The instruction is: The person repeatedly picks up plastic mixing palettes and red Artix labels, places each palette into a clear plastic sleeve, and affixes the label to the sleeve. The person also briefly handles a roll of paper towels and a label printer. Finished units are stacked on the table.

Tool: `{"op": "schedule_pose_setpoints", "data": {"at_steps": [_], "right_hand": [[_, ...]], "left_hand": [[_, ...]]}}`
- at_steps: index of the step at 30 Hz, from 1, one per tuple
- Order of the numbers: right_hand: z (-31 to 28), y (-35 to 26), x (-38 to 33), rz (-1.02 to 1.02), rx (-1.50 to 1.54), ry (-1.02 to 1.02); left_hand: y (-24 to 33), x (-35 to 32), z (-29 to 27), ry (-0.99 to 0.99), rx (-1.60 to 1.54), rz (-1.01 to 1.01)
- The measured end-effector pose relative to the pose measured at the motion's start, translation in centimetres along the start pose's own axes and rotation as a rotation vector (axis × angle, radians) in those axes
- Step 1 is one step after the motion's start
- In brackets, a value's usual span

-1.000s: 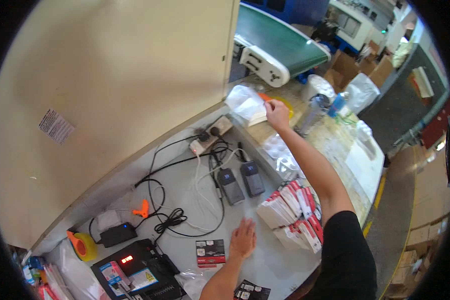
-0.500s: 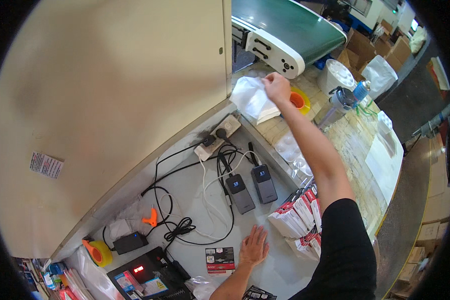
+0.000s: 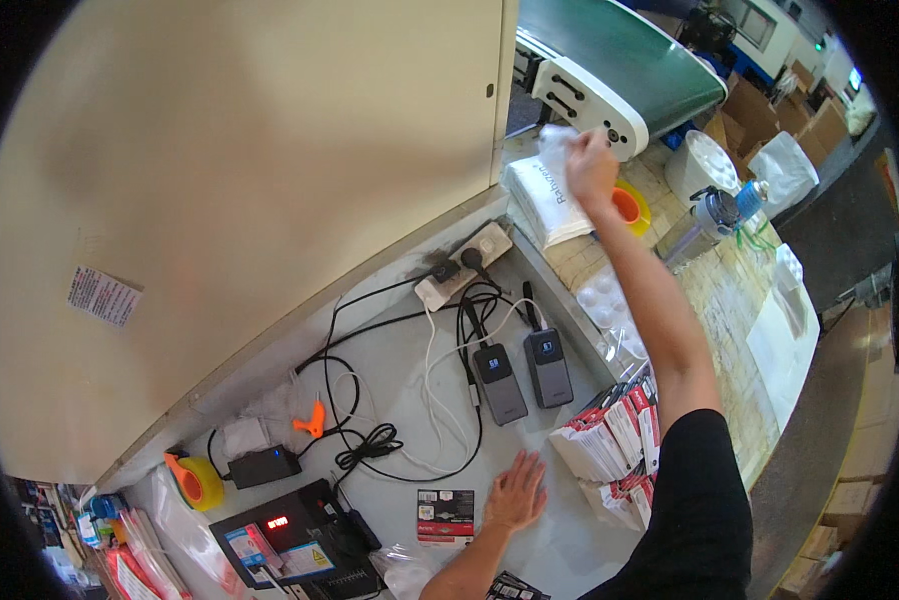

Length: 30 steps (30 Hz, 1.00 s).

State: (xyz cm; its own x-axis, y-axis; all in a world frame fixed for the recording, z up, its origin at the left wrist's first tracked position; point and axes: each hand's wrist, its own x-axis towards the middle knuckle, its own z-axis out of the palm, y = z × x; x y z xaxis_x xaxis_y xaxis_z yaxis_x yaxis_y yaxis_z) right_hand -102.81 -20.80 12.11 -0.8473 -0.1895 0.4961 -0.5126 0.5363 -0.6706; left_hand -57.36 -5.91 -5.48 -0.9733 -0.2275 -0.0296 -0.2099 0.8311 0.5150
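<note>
My right hand [image 3: 592,168] reaches to the far side with fingers pinched on a thin white bag [image 3: 557,138], slightly blurred and partly hidden behind the fist. Just below it lies a stack of white bags [image 3: 548,208] with dark lettering on top. My left hand [image 3: 517,492] rests palm down on the grey worktop [image 3: 595,545], fingers stretched out. Left of that hand lies a small black-and-red printed card [image 3: 446,518]. Several white-and-red boxes [image 3: 610,435] stand packed in rows to its right.
Two dark power banks [image 3: 500,384] with lit displays sit cabled near a power strip [image 3: 463,266]. A black device with red digits [image 3: 300,545] is at the lower left. Yellow tape [image 3: 638,210], a bottle [image 3: 695,225] and a green conveyor [image 3: 630,60] lie beyond the ledge.
The white bag has been drawn up off the stack by my right hand, baring the lettered bag beneath. My left hand stays on the worktop. The whole view has shifted slightly.
</note>
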Motion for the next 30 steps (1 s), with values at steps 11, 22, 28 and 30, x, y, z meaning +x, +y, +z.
{"op": "schedule_pose_setpoints", "data": {"at_steps": [11,22,28,30], "right_hand": [[-5.5,-2.5,4.9,-0.124,0.146,0.124],[-19.9,-13.0,-3.1,-0.411,0.386,0.077],[-29.3,-11.8,-16.5,0.16,0.653,-0.623],[-31.7,-11.7,-18.7,0.401,0.698,-0.786]], "left_hand": [[-0.3,-0.1,0.5,0.092,-0.019,0.032],[-0.1,-0.4,0.3,0.096,-0.055,0.039],[2.2,0.4,-7.5,0.277,-0.687,0.026],[4.2,0.2,-13.4,0.681,-0.505,0.167]]}}
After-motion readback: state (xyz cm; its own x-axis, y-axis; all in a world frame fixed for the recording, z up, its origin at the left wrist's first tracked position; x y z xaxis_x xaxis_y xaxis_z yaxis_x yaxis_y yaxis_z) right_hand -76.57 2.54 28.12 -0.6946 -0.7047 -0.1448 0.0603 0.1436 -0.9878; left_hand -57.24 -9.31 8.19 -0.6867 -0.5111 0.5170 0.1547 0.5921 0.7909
